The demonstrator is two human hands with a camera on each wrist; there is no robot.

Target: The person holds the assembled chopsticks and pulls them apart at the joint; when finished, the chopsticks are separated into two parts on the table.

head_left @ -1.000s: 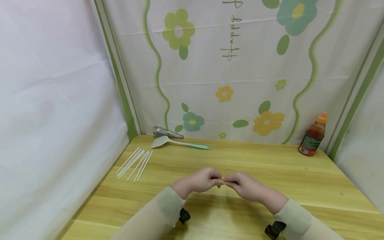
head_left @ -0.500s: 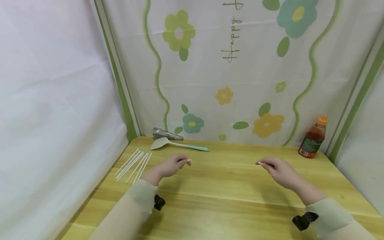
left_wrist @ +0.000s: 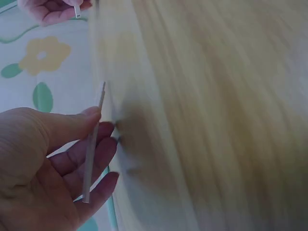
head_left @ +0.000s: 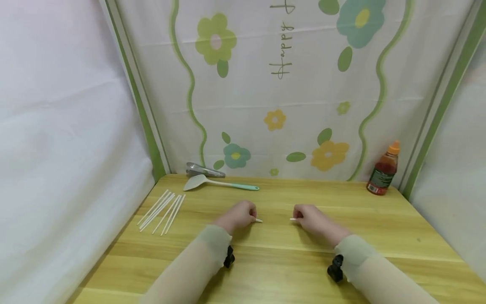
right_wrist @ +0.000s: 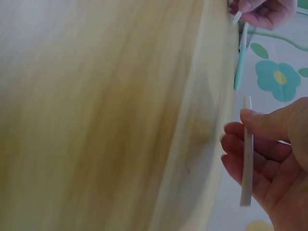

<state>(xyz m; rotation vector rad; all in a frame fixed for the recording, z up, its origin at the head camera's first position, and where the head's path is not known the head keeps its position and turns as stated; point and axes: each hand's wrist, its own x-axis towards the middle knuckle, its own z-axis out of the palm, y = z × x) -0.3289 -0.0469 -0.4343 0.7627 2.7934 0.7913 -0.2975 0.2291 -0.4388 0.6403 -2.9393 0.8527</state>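
My left hand (head_left: 238,216) pinches a short white stick (left_wrist: 90,161) between thumb and forefinger. Its thin tip points right in the head view, and the rest lies along the palm. Opposite it, my right hand (head_left: 313,219) pinches another short white stick (right_wrist: 247,168) in the same way, its tip pointing left. Both hands are just above the wooden table (head_left: 281,270), with a gap between the two tips. In the head view most of each stick is hidden behind the fingers.
Several longer white sticks (head_left: 163,213) lie loose on the table at the left. Behind them are a spatula (head_left: 224,183) with a mint handle and metal tongs (head_left: 205,170). A red sauce bottle (head_left: 383,169) with an orange cap stands at the back right, before a flowered curtain (head_left: 243,84).
The hands were together at first, then moved wide apart, each with a white stick end showing. Now they have come back toward each other and lower, still pinching the sticks.
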